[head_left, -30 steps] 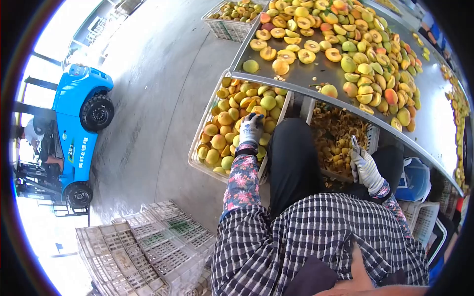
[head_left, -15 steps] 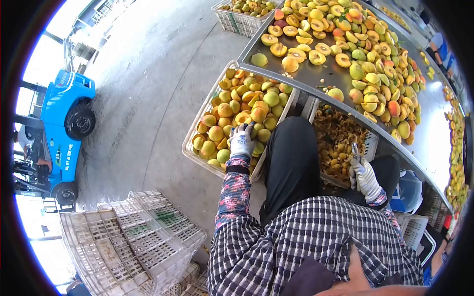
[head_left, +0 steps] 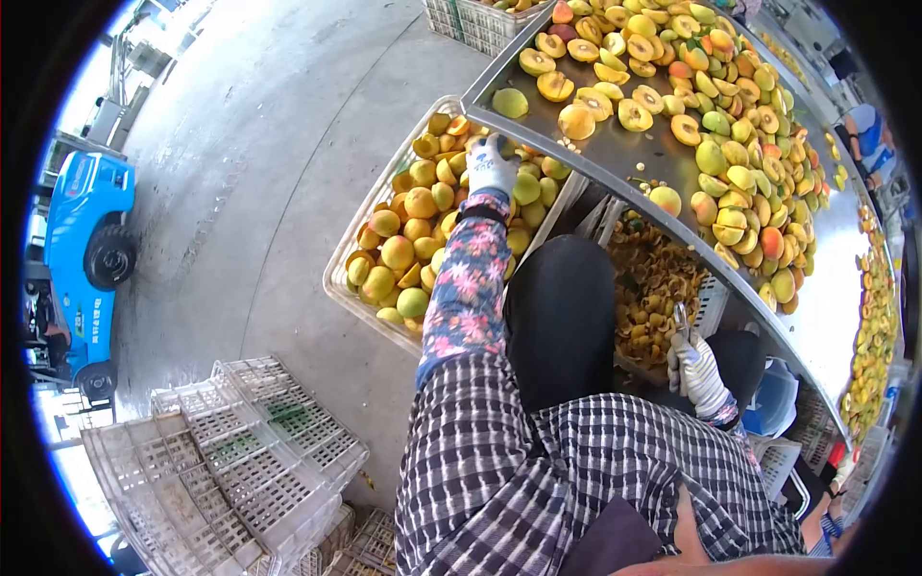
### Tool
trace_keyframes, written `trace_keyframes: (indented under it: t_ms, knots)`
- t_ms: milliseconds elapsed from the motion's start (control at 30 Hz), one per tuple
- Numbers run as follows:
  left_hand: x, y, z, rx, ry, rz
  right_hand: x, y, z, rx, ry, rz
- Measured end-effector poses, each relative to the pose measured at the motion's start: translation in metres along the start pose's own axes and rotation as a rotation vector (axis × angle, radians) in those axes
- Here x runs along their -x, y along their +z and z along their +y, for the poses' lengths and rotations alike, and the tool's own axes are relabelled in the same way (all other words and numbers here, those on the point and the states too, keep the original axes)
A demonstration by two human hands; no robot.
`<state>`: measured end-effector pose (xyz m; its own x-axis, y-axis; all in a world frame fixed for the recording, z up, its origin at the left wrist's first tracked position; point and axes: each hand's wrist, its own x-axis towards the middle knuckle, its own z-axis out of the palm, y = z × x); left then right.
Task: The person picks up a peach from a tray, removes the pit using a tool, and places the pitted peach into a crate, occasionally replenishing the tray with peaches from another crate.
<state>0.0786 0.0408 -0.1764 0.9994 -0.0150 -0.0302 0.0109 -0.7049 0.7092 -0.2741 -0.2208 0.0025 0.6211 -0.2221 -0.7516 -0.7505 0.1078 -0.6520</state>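
Observation:
My left hand (head_left: pixel 493 171), in a white glove, reaches over the far part of a white plastic crate (head_left: pixel 338 261) full of yellow peaches (head_left: pixel 420 203), many of them halved. Its fingers look spread and touch the fruit; their tips are partly hidden. On the right, my right hand (head_left: pixel 699 372), in a striped glove, is closed around a small metal hand tool (head_left: pixel 681 315) whose shiny end points up. This hand rests by my knee, beside a second crate (head_left: pixel 712 305) holding brownish fruit scraps (head_left: pixel 653 278).
A metal table (head_left: pixel 615 158) with a raised edge bears many halved peaches (head_left: pixel 735 178). Empty crates (head_left: pixel 250 437) are stacked at lower left. A blue forklift (head_left: pixel 84 240) stands on the concrete floor (head_left: pixel 230 192). Another crate (head_left: pixel 471 27) stands at the top; co-workers (head_left: pixel 869 134) are at right.
My left hand has moved forward across the crate, from its near side to its far part. My right hand still holds the metal tool in nearly the same place. The view has shifted slightly.

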Motion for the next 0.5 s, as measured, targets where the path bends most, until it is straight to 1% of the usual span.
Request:
trace_keyframes:
  t_ms: [33,133,167,267,300,333,400,467,500]
  knots:
    - [-0.016,0.017,-0.007,-0.083,0.068,0.045,-0.003,-0.003,0.003,0.007,0.010,0.005]
    - [-0.025,0.034,-0.008,-0.454,0.024,-0.147,-0.004,-0.005,0.005,-0.026,0.043,0.013]
    - [-0.028,0.034,-0.009,-0.505,-0.044,-0.377,-0.006,-0.005,0.003,-0.031,0.055,0.030]
    - [-0.033,0.021,-0.002,-0.591,-0.009,-0.402,-0.009,-0.005,0.001,-0.035,0.048,0.016]
    - [-0.035,0.020,-0.003,-0.625,-0.013,-0.374,-0.011,-0.003,-0.001,0.001,0.078,0.035]
    - [-0.035,0.016,-0.002,-0.533,-0.046,-0.411,-0.006,0.004,-0.004,-0.007,0.089,0.029]
    - [-0.037,0.016,-0.003,-0.444,-0.116,-0.396,-0.010,0.008,-0.006,-0.021,0.078,0.017]
    - [-0.035,0.015,-0.020,-0.188,-0.158,-0.235,-0.012,0.002,0.003,0.003,0.018,-0.037]
    - [-0.039,0.020,-0.050,0.150,-0.224,-0.035,-0.009,0.000,0.000,0.022,0.040,-0.035]
